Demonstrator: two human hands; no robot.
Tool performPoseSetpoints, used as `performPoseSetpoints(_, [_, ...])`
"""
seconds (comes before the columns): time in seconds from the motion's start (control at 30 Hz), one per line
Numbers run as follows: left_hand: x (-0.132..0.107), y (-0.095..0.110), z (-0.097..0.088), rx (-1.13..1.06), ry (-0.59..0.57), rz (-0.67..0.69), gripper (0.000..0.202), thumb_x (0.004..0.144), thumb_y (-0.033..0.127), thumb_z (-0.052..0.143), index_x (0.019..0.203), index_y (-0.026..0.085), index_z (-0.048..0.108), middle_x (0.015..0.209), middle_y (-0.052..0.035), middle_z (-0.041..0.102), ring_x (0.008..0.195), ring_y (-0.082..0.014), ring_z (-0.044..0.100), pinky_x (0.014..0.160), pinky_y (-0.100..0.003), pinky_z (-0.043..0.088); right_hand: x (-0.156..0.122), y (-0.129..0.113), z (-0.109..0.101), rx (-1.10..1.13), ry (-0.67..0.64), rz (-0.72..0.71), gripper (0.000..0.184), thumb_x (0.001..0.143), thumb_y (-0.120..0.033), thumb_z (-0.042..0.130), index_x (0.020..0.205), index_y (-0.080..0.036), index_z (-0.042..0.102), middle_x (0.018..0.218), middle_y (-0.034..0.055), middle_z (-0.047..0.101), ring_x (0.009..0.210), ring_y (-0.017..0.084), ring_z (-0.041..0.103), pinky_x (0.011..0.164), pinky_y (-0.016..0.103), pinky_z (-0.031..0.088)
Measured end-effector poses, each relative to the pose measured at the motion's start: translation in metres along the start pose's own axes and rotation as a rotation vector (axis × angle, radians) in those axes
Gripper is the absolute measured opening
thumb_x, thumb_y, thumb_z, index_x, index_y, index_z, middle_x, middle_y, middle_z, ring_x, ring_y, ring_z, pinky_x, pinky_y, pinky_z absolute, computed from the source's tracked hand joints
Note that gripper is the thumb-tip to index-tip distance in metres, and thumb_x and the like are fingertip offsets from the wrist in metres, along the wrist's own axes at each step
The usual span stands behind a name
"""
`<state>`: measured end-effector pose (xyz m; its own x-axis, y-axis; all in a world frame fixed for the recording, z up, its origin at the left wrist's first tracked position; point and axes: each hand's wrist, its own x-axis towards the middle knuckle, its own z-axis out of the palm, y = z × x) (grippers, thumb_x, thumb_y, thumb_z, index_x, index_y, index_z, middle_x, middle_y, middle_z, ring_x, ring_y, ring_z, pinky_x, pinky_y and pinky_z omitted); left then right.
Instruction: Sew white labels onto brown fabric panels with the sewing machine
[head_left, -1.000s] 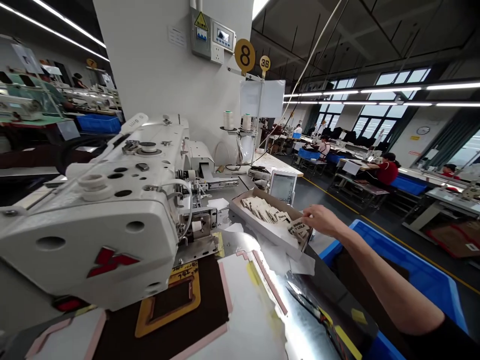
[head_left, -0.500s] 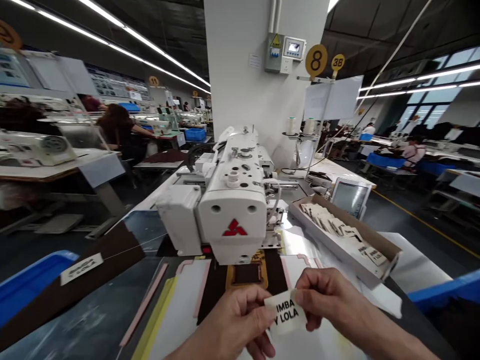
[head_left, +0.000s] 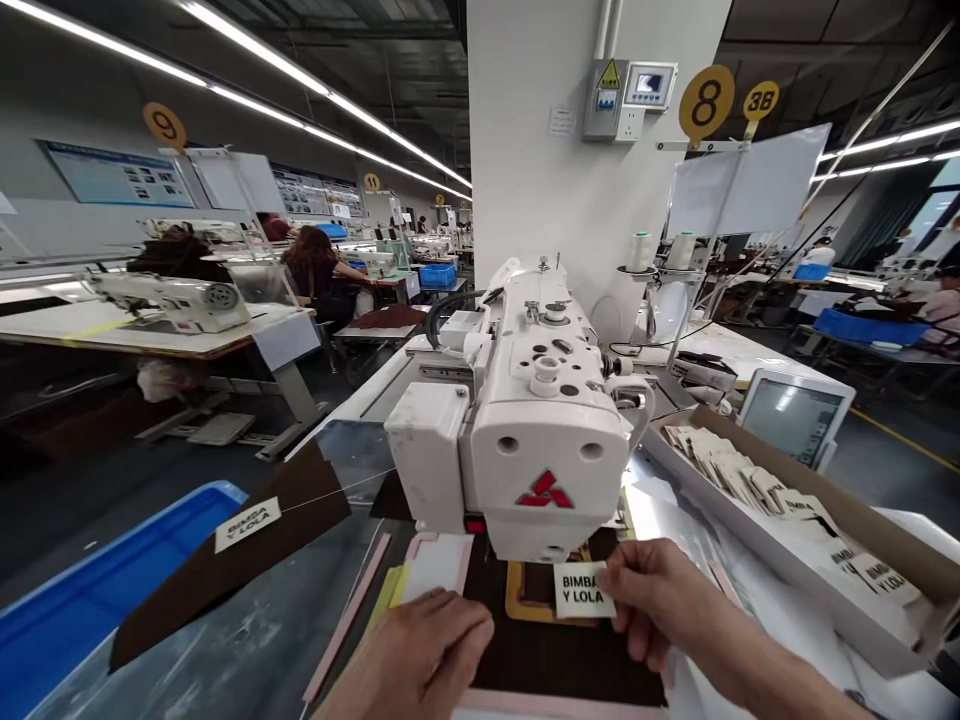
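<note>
My right hand point(head_left: 660, 605) pinches a small white label point(head_left: 582, 590) printed "BIMBA Y LOLA" and holds it over the yellow frame point(head_left: 525, 600) on the dark brown fabric point(head_left: 555, 655), just under the head of the white sewing machine point(head_left: 536, 440). My left hand point(head_left: 420, 660) rests with curled fingers on the template point(head_left: 439, 560) to the left of the frame, holding nothing that I can see.
A cardboard box point(head_left: 817, 535) with several more labels lies to the right, beside a small screen point(head_left: 793, 418). A brown piece point(head_left: 232, 555) with a sewn label lies at left over a blue bin point(head_left: 90, 600). People work at other tables behind.
My left hand let go of the label and dropped to the template. My right hand carried the label forward to the yellow frame under the machine head.
</note>
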<state>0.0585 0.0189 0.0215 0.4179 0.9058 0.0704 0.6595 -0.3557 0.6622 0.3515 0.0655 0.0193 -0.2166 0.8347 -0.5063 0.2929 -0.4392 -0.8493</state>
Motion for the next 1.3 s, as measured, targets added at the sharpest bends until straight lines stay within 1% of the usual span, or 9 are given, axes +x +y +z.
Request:
performPoseSetpoints(0.1, [0.004,-0.01,-0.009,0.242,0.088,0.341,0.026,0.108,0.022,0.048,0.115,0.024,0.073,0.11,-0.0054,0.077,0.102,-0.0228,0.072,0.094,-0.03,0.055,0.015,-0.01,0.006,-0.011,-0.018,0.017,0.027,0.087,-0.043,0.07,0.078,-0.022,0.056,0.064,0.0003,0.069,0.042,0.01,0.059,0.037,0.019,0.041])
performPoseSetpoints(0.2, [0.012,-0.011,-0.01,0.358,0.084,0.467,0.03,0.104,0.016,0.054,0.127,0.023,0.072,0.125,-0.0067,0.077,0.117,-0.0248,0.07,0.109,-0.033,0.053,0.025,-0.015,0.015,-0.033,-0.029,0.021,0.017,0.087,-0.033,0.068,0.081,-0.02,0.059,0.063,-0.0005,0.068,0.041,0.011,0.06,0.035,0.018,0.041])
performPoseSetpoints(0.53, [0.028,-0.004,-0.018,0.425,0.103,0.498,0.03,0.1,0.014,0.057,0.123,0.022,0.075,0.122,-0.0035,0.079,0.108,-0.0262,0.074,0.103,-0.036,0.058,0.015,-0.012,0.005,-0.033,0.013,0.049,0.023,0.09,-0.036,0.068,0.076,-0.022,0.056,0.062,0.0001,0.069,0.042,0.01,0.06,0.037,0.018,0.042])
performPoseSetpoints(0.7, [0.022,-0.004,-0.001,0.225,0.154,0.512,0.032,0.102,0.019,0.053,0.124,0.023,0.075,0.117,-0.0047,0.08,0.102,-0.0252,0.074,0.096,-0.034,0.058,-0.001,-0.006,0.001,0.02,-0.009,0.037,0.035,0.088,-0.051,0.07,0.078,-0.024,0.051,0.064,0.0003,0.071,0.043,0.01,0.06,0.039,0.018,0.041])
performPoseSetpoints(0.77, [0.02,0.001,0.008,0.029,0.109,0.366,0.029,0.104,0.027,0.051,0.12,0.024,0.075,0.106,-0.0052,0.08,0.09,-0.0238,0.074,0.08,-0.031,0.059,-0.009,-0.002,0.005,0.06,-0.089,0.022,0.042,0.085,-0.058,0.073,0.079,-0.024,0.05,0.062,-0.0006,0.07,0.042,0.01,0.058,0.038,0.018,0.038])
performPoseSetpoints(0.87, [0.02,0.014,0.015,-0.374,-0.103,-0.148,0.038,0.104,0.049,0.055,0.122,0.02,0.072,0.086,-0.0041,0.074,0.064,-0.0192,0.069,0.053,-0.025,0.053,-0.018,0.004,0.014,0.139,-0.215,-0.06,0.049,0.083,-0.064,0.078,0.081,-0.023,0.051,0.063,-0.0019,0.069,0.043,0.009,0.058,0.042,0.017,0.039])
performPoseSetpoints(0.93, [0.023,0.023,0.017,-0.61,-0.209,-0.375,0.055,0.097,0.064,0.063,0.121,0.015,0.069,0.075,-0.0027,0.07,0.055,-0.0173,0.065,0.047,-0.023,0.049,-0.021,0.006,0.018,0.159,-0.243,-0.104,0.051,0.084,-0.066,0.079,0.082,-0.023,0.052,0.064,-0.0021,0.068,0.045,0.008,0.058,0.045,0.018,0.041])
performPoseSetpoints(1.13, [0.027,0.019,0.03,-0.789,-0.286,-0.441,0.068,0.079,0.082,0.071,0.093,0.016,0.064,0.067,-0.0052,0.068,0.056,-0.0159,0.062,0.051,-0.022,0.047,-0.019,0.014,0.021,0.127,-0.266,-0.217,0.055,0.084,-0.071,0.079,0.08,-0.022,0.055,0.065,-0.0028,0.061,0.054,0.011,0.058,0.051,0.021,0.041])
performPoseSetpoints(1.3, [0.023,0.014,0.04,-0.734,-0.259,-0.417,0.054,0.086,0.07,0.07,0.089,0.016,0.065,0.069,-0.0013,0.062,0.059,-0.0131,0.054,0.049,-0.02,0.037,-0.014,0.024,0.026,0.101,-0.229,-0.236,0.058,0.079,-0.074,0.081,0.076,-0.022,0.055,0.066,-0.0041,0.052,0.055,0.009,0.047,0.048,0.021,0.036])
